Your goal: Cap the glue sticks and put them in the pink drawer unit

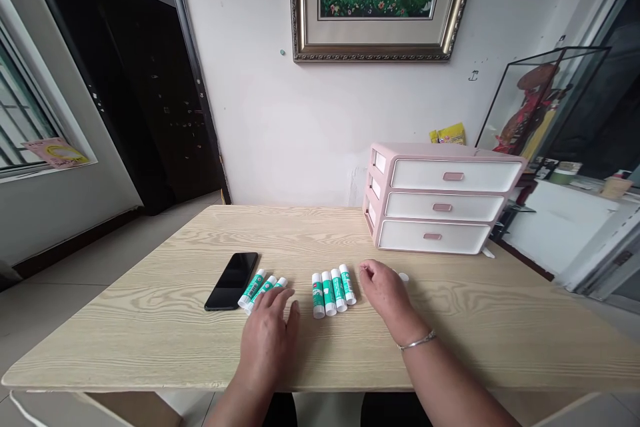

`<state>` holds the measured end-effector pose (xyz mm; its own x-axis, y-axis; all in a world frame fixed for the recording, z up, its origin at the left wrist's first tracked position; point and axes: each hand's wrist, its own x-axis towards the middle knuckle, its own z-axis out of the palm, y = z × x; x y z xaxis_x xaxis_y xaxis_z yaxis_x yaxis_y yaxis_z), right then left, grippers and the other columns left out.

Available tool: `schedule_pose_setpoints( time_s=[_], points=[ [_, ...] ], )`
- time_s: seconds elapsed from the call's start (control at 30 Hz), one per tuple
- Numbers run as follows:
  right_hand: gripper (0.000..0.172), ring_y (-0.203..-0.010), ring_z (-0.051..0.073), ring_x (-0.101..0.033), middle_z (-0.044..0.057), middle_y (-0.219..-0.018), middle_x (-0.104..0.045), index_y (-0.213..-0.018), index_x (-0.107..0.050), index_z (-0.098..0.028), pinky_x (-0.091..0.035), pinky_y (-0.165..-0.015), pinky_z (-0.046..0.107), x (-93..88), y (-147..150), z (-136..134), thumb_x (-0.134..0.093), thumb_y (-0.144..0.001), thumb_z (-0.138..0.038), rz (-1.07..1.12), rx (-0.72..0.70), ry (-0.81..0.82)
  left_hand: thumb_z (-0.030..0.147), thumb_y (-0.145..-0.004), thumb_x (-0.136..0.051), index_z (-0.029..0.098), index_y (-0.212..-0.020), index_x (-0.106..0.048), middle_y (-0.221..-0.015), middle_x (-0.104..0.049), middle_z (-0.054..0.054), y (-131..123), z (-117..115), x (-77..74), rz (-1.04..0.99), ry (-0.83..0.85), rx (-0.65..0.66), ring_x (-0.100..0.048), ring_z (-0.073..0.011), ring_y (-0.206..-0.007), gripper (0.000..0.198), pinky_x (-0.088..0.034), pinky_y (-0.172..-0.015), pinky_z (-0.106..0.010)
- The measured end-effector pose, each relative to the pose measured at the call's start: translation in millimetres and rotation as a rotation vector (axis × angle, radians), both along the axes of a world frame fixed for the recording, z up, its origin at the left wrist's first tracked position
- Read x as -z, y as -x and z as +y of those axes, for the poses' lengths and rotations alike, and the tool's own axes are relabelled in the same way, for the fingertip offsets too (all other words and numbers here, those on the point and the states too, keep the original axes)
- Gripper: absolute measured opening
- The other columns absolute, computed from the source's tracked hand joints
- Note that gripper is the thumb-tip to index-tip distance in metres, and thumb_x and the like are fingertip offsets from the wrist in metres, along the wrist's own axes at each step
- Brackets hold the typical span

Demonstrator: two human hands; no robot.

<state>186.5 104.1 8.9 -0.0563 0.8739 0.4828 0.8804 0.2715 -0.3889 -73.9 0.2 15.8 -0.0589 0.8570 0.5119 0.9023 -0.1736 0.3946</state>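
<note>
The left hand (270,330) is lying palm down on the table (150,320), fingers stretched out flat and loose, gripping nothing. Its fingertips are resting on the near ends of three sticks (257,285), green and white, which are lying side by side and slanting away to the left. The forearm is coming straight up from the near edge.

The right hand (387,297) is sitting knuckles up with the fingers loosely curled and the thumb tucked toward them. It is just beside four sticks (333,291), which are lying in a tight row between the two hands, but it is not touching them. A small white bit (404,277) is peeking out behind its knuckles, and I cannot tell whether the hand is grasping it. The wrist is wearing a bracelet (417,341), and the forearm is angling in from the right.

A phone (232,280) is lying face up just left of the three sticks. Drawers (440,207) are standing shut at the far right.
</note>
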Motion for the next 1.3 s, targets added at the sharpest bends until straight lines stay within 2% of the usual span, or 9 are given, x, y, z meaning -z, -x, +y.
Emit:
schedule_pose_setpoints(
  time_s=[0.07,0.17,0.3,0.4,0.67,0.83,1.03,1.17,1.3],
  points=[
    [0.023,-0.094,0.022,-0.066,0.009,-0.099,-0.074,-0.100,-0.073,-0.019,-0.043,-0.082,0.029,1.1,-7,-1,-0.050,-0.097,-0.022,-0.063,0.059,-0.059,0.025,-0.095,-0.054,0.019,-0.119,-0.074,-0.125,-0.071,-0.016,11,0,2.5,0.135,-0.023,-0.059,-0.060,-0.0355,-0.121,0.032,-0.044,-0.106,-0.050],
    [0.023,-0.104,0.025,-0.063,0.012,-0.102,-0.072,-0.109,-0.072,-0.015,-0.043,-0.093,0.033,6.7,-19,-5,-0.055,-0.094,-0.021,-0.161,0.129,-0.094,0.024,-0.093,-0.057,0.018,-0.125,-0.070,-0.125,-0.070,-0.014,21,4,8.8,0.253,0.000,-0.151,-0.061,-0.0346,-0.115,0.035,-0.046,-0.098,-0.047],
    [0.027,-0.107,0.028,-0.060,0.013,-0.103,-0.069,-0.117,-0.070,-0.014,-0.042,-0.096,0.036,15.4,-34,-15,-0.059,-0.094,-0.024,-0.259,0.185,-0.098,0.030,-0.092,-0.061,0.018,-0.124,-0.070,-0.119,-0.070,-0.013,22,7,14.5,0.329,0.032,-0.230,-0.059,-0.0333,-0.110,0.035,-0.045,-0.093,-0.044],
    [0.024,-0.105,0.029,-0.060,0.013,-0.101,-0.067,-0.113,-0.071,-0.014,-0.043,-0.094,0.037,16.2,-39,-23,-0.060,-0.094,-0.023,-0.297,0.210,-0.083,0.031,-0.091,-0.063,0.018,-0.115,-0.073,-0.111,-0.070,-0.013,19,7,12.0,0.363,0.071,-0.255,-0.059,-0.0328,-0.106,0.029,-0.045,-0.090,-0.043],
    [0.013,-0.097,0.028,-0.061,0.012,-0.096,-0.066,-0.101,-0.070,-0.016,-0.045,-0.088,0.036,7.2,-36,-34,-0.061,-0.091,-0.017,-0.265,0.210,-0.041,0.030,-0.092,-0.062,0.016,-0.110,-0.073,-0.114,-0.072,-0.015,19,10,3.5,0.387,0.108,-0.241,-0.062,-0.0341,-0.106,0.025,-0.048,-0.090,-0.045],
    [0.014,-0.101,0.027,-0.062,0.012,-0.104,-0.068,-0.103,-0.069,-0.017,-0.046,-0.093,0.037,12.2,-35,-32,-0.062,-0.091,-0.017,-0.192,0.213,-0.075,0.029,-0.093,-0.061,0.014,-0.110,-0.071,-0.118,-0.073,-0.016,16,13,10.1,0.371,0.122,-0.134,-0.064,-0.0344,-0.116,0.024,-0.048,-0.101,-0.045],
    [0.017,-0.099,0.028,-0.066,0.013,-0.102,-0.070,-0.107,-0.066,-0.015,-0.049,-0.088,0.038,21.7,-40,-28,-0.057,-0.092,-0.015,-0.189,0.184,-0.027,0.023,-0.097,-0.052,0.013,-0.121,-0.067,-0.119,-0.072,-0.018,7,19,22.2,0.304,0.153,-0.078,-0.065,-0.0339,-0.116,0.029,-0.052,-0.096,-0.045],
    [0.025,-0.098,0.028,-0.067,0.014,-0.105,-0.071,-0.114,-0.065,-0.015,-0.051,-0.087,0.039,17.8,-35,-29,-0.052,-0.093,-0.019,-0.003,0.137,-0.071,0.018,-0.098,-0.046,0.012,-0.130,-0.062,-0.128,-0.069,-0.020,5,27,30.5,0.205,0.184,-0.045,-0.062,-0.0352,-0.122,0.037,-0.049,-0.102,-0.050],
    [0.033,-0.088,0.024,-0.067,0.012,-0.106,-0.072,-0.115,-0.068,-0.018,-0.055,-0.081,0.038,-4.8,-17,-31,-0.054,-0.094,-0.039,0.450,-0.073,-0.021,0.027,-0.100,-0.042,0.014,-0.133,-0.059,-0.134,-0.064,-0.019,9,32,27.0,-0.138,0.191,0.036,-0.056,-0.0337,-0.131,0.040,-0.044,-0.109,-0.051]
  ],
)
